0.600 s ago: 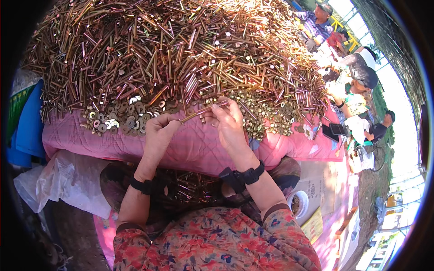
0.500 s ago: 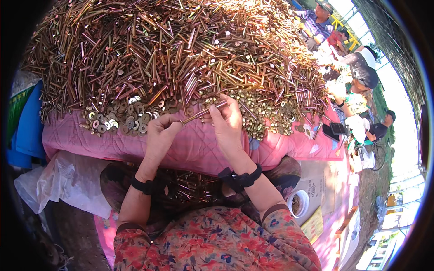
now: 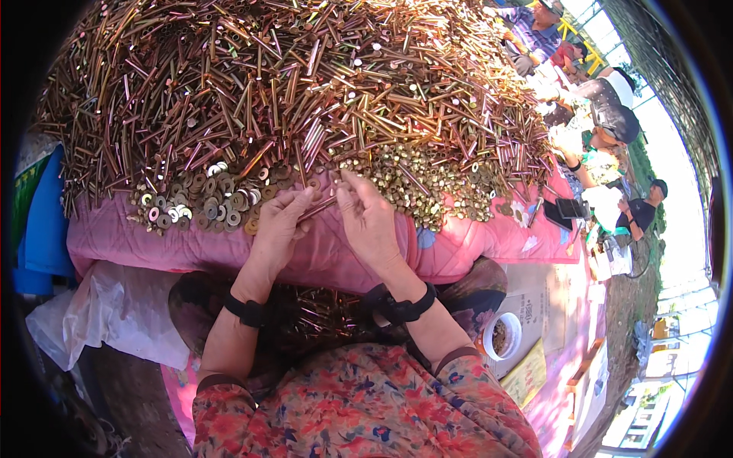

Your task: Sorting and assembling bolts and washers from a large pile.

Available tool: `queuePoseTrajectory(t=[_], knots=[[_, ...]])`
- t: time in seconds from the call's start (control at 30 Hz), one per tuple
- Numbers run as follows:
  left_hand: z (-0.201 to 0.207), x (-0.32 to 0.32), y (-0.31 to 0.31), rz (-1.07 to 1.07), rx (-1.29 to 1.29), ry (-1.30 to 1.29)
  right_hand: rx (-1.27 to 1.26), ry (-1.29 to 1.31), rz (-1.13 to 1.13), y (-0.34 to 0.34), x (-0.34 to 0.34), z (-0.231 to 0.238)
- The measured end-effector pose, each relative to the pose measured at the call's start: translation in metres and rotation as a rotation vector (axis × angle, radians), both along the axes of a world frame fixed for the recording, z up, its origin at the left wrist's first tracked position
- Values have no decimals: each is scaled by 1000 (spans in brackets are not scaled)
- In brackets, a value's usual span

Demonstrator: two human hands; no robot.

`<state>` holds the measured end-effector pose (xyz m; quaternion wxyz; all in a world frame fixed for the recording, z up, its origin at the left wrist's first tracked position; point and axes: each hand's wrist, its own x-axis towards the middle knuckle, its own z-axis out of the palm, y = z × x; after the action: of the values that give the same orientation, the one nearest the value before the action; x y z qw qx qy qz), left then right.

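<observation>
Comparing this moment with the view half a second back, little has shifted: both hands stay over the pink quilted cloth (image 3: 137,244) at the near edge of the great heap of long bolts (image 3: 290,84), and one bolt (image 3: 319,208) is still bridged between them. The small change is that the fingers seem to have closed in a little on the bolt, which reads as fitting work still in hand rather than finished.

On the left lies the patch of flat washers (image 3: 202,200), just beside the left hand (image 3: 279,229). That hand is curled, palm inward, fingertips pinching the near end of the bolt, a black band at the wrist. The right hand (image 3: 370,225) angles in from the right, thumb and forefinger pinched on the bolt's other end; whether a washer or nut sits under those fingers cannot be told. Farther right spreads a drift of small brass nuts (image 3: 416,183), and other people sit at the far right edge.
</observation>
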<state>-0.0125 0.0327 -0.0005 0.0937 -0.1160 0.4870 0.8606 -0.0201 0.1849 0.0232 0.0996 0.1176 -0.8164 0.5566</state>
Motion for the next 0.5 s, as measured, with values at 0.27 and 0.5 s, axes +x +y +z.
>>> queuePoseTrajectory(t=[0.27, 0.5], knots=[[-1, -3, -5, 157, -42, -16, 616, 235, 26, 32, -14, -49], [-3, 4, -10, 112, -10, -7, 373, 2, -19, 26, -9, -32]])
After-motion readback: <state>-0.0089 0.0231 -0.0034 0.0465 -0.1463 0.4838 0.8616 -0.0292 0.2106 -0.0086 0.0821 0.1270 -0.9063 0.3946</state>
